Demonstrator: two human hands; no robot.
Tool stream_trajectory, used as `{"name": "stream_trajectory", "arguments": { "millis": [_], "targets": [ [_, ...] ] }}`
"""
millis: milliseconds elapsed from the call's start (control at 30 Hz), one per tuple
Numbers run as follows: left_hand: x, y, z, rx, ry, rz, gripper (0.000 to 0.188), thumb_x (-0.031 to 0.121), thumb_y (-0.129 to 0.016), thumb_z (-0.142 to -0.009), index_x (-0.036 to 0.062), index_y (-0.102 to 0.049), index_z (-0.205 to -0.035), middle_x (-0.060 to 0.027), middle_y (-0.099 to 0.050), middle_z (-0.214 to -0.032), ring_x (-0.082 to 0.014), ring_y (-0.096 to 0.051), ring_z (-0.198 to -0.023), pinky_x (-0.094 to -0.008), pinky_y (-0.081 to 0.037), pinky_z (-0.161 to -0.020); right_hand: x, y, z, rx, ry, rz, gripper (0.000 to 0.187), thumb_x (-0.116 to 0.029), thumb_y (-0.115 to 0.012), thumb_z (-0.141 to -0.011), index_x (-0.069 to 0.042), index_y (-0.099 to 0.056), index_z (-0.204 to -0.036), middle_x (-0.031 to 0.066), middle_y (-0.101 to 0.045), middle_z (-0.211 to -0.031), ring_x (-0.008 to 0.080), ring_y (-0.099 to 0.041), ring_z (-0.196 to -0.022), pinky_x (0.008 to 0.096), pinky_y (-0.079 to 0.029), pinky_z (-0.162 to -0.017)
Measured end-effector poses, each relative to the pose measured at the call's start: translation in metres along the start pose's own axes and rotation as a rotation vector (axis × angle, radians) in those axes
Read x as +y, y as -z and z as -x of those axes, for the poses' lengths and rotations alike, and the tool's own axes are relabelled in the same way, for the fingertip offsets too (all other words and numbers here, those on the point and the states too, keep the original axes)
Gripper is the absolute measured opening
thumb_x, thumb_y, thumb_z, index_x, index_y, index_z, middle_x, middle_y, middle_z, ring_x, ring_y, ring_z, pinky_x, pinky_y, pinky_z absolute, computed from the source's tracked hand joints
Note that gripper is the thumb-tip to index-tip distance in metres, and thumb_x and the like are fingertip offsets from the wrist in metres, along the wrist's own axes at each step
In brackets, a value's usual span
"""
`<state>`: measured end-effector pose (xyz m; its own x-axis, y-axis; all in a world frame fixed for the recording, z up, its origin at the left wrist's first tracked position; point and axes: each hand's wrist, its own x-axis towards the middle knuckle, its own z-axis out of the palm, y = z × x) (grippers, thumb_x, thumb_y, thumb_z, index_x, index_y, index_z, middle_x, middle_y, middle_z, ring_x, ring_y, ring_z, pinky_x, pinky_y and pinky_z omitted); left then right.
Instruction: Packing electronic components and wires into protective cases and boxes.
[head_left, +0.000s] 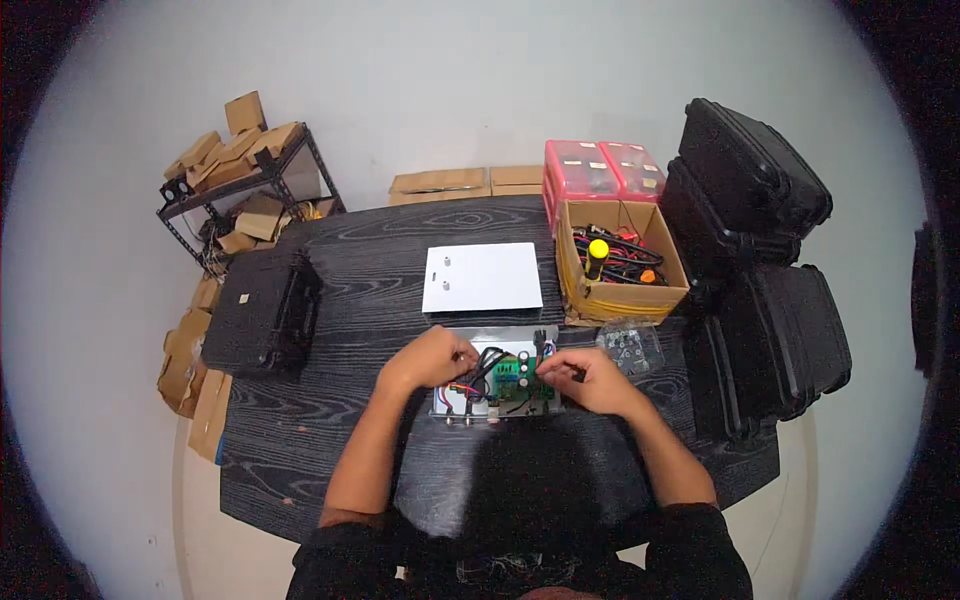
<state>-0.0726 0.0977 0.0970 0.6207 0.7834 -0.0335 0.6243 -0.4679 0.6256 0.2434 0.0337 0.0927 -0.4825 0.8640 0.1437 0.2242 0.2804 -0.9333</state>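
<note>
In front of me lies an open metal enclosure tray (465, 336) with a green circuit board (508, 378) in it. Black cables (485, 372) loop up at the board's left side, with red and yellow wires lower down. My left hand (432, 358) bends over the tray's left part, its fingers curled at the cables. At the board's right edge, my right hand (592, 380) has thumb and forefinger drawn together. What either set of fingertips grips, if anything, is too small to see. Behind the tray sits a white metal cover (485, 278) with small fittings on its left side.
A cardboard box (625, 300) of cables and a yellow-capped item stands right of the cover, before pink-edged drawers (582, 172). A clear plastic piece (633, 347) lies near my right hand. Black cases (770, 340) stack at right; another case (258, 312) stands left.
</note>
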Motion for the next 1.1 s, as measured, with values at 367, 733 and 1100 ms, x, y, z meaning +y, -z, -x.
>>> {"name": "stream_trajectory", "arguments": {
  "millis": [367, 733, 1100],
  "targets": [
    [0.008, 0.003, 0.043, 0.051, -0.092, 0.057, 0.049, 0.016, -0.073, -0.083, -0.0031, -0.07, -0.128, -0.0246, -0.073, -0.12, -0.0402, -0.071, -0.109, -0.0439, -0.056, -0.098, -0.019, 0.003, 0.0, -0.102, 0.263, 0.309, 0.032, -0.011, -0.09, -0.081, -0.008, -0.076, -0.11, 0.0053, -0.074, -0.089, 0.0153, -0.069, -0.078, 0.0311, -0.056, -0.072],
    [-0.006, -0.015, 0.046, 0.107, -0.172, -0.088, 0.058, 0.017, -0.077, -0.079, 0.0045, -0.069, -0.135, -0.0162, -0.069, -0.125, -0.0354, -0.066, -0.116, -0.0417, -0.054, -0.102, -0.02, 0.005, 0.003, -0.267, 0.1, 0.26, 0.031, -0.013, -0.087, -0.083, -0.003, -0.073, -0.108, 0.0116, -0.074, -0.09, 0.0241, -0.072, -0.082, 0.0394, -0.058, -0.075],
    [0.006, -0.014, 0.047, 0.119, -0.145, -0.162, 0.057, 0.017, -0.076, -0.079, 0.0029, -0.069, -0.134, -0.0163, -0.069, -0.124, -0.0351, -0.068, -0.111, -0.0427, -0.055, -0.099, -0.021, 0.004, 0.004, -0.279, 0.068, 0.229, 0.028, -0.013, -0.086, -0.084, -0.004, -0.072, -0.107, 0.0109, -0.073, -0.086, 0.0228, -0.071, -0.079, 0.039, -0.057, -0.071]
  ]
}}
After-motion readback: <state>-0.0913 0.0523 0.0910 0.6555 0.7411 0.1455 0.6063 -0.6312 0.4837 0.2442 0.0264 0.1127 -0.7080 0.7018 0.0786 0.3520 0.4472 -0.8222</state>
